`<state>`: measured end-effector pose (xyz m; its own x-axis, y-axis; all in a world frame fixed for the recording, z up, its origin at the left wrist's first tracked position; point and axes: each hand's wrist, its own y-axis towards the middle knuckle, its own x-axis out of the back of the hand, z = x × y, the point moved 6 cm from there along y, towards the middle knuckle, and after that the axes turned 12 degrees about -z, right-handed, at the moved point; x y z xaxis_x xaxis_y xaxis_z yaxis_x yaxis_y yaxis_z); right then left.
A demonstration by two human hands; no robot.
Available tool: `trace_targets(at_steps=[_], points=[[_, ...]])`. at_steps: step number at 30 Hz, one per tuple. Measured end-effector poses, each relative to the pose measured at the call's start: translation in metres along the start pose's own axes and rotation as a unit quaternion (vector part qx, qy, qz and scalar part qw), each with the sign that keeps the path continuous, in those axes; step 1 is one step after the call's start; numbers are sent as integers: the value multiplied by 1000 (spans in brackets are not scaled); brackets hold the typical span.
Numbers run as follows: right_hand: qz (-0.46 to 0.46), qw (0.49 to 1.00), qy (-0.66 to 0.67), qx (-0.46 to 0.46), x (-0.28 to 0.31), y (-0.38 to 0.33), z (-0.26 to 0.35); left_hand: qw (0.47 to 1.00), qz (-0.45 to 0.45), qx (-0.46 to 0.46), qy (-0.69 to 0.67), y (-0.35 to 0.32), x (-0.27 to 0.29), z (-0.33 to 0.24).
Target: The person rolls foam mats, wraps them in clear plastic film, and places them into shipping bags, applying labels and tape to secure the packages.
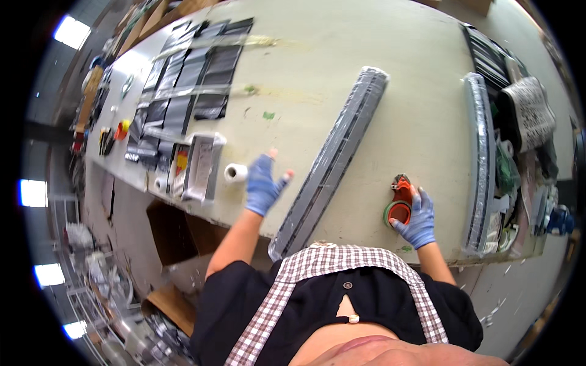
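Note:
A long grey bundle [334,160] wrapped in clear plastic lies slantwise across the table, its near end by my apron. Just left of it, my left hand [262,186], in a blue fingerless glove, is spread with nothing in it. Beside that hand is a small white roll [235,173]. On the other side of the bundle, my right hand [419,221], gloved the same way, has its thumb and fingers around the side of an orange-red tape dispenser [401,194] with a green-edged roll. The dispenser appears to rest on the table.
A second wrapped bundle [480,161] lies along the right, beside heaped packaging and a printed sack [528,113]. Black plastic bags [183,82] under clear strips cover the far left. A narrow open box [204,168] sits at the left edge, above a cardboard box [171,235].

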<state>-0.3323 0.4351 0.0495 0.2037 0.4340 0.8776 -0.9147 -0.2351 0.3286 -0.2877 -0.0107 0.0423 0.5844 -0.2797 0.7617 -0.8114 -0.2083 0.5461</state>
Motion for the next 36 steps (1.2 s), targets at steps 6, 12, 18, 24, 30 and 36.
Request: trace_targets(at_steps=[6,12,18,24,30,36], points=[[9,982,-25,-184,-25,-49,-121,958,68,159,230,-12,40,107],[-72,945,-243,-208,36,-35,-147,919,114,303,226,-46,74,159],[-123,988,-52,72,30,3,-12,925,28,91,368,-30,97,52],[38,984,135,107,-21,35,82,929,337,137,-70,-116,68,-55],[-54,985,157,49,-91,119,52,914,310,215,-149,-143,77,-55],[-6,934,322,-158,-136,203,-5,749,333,380,-429,-218,125,31]])
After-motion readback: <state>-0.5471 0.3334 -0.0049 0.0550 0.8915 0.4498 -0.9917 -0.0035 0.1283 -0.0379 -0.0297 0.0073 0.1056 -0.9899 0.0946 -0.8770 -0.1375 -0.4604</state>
